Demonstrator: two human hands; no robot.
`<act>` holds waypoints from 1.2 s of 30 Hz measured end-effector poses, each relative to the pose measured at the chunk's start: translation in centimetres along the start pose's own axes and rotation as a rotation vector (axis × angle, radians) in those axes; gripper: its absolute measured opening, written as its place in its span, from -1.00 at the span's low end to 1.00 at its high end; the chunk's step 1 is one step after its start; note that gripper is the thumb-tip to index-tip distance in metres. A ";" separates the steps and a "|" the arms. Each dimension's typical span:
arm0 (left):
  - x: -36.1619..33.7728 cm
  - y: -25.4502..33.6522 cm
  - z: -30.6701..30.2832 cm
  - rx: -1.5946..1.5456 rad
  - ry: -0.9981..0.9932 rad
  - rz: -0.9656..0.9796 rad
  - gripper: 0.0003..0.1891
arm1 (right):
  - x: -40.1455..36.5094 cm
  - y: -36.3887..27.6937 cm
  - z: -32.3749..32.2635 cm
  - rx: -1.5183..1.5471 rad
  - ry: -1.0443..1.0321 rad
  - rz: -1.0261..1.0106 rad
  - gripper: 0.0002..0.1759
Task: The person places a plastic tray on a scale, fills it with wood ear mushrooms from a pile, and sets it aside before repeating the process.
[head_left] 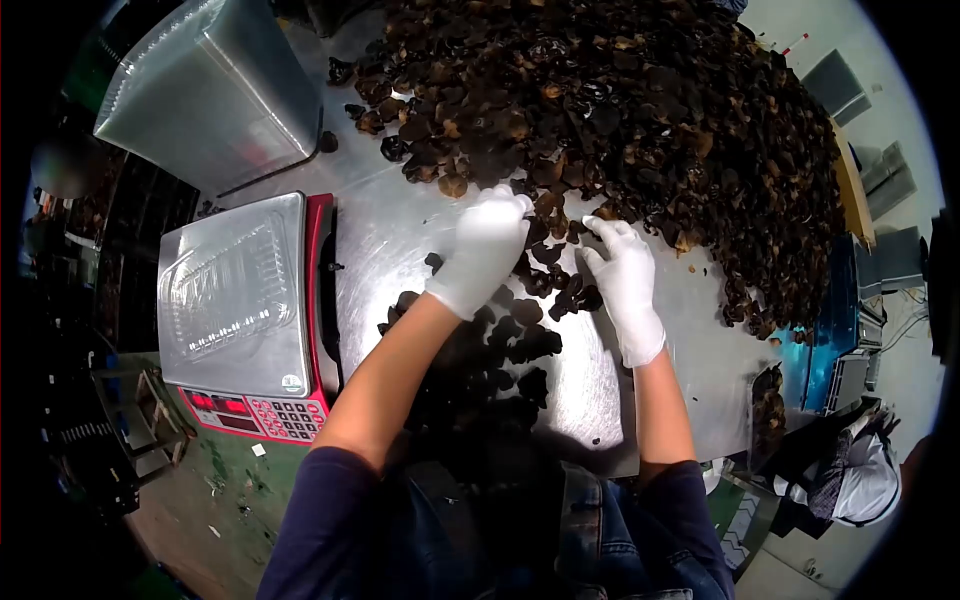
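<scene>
My left hand [485,252], in a white glove and slightly blurred, is at the near edge of a big heap of thin, dark brown, curled pieces [620,110] that look like dried mushrooms. Its fingers are curled in, and whatever they hold is hidden. My right hand [625,285], also gloved in white, is open to the right, its thumb and fingers apart. Between the two hands lies a loose strip of the same dark pieces [545,270]. More of them [500,345] are scattered closer to my body, partly in shadow.
On the left stands a red scale [325,300] with a clear plastic lid or tray [235,280] on its metal plate. Behind it is a tall stack of clear plastic containers [215,100]. A filled clear container [768,405] sits at the right edge of the metal table [700,370].
</scene>
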State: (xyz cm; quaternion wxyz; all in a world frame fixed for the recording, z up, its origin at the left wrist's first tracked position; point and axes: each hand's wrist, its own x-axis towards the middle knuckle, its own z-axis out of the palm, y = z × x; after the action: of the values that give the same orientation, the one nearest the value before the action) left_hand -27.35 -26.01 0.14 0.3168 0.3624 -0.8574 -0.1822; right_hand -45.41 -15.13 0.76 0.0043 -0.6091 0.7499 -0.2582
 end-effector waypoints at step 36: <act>1.3 0.1 5.5 0.330 -0.232 0.135 -0.91 | -12.9 1.3 -13.3 -0.100 -0.305 0.138 -0.47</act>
State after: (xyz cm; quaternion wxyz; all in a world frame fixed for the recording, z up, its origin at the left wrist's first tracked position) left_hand -31.80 -26.46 -3.28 0.1637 0.3276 -0.9287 -0.0584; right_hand -47.49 1.93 7.78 0.1053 -0.5877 0.7925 -0.1243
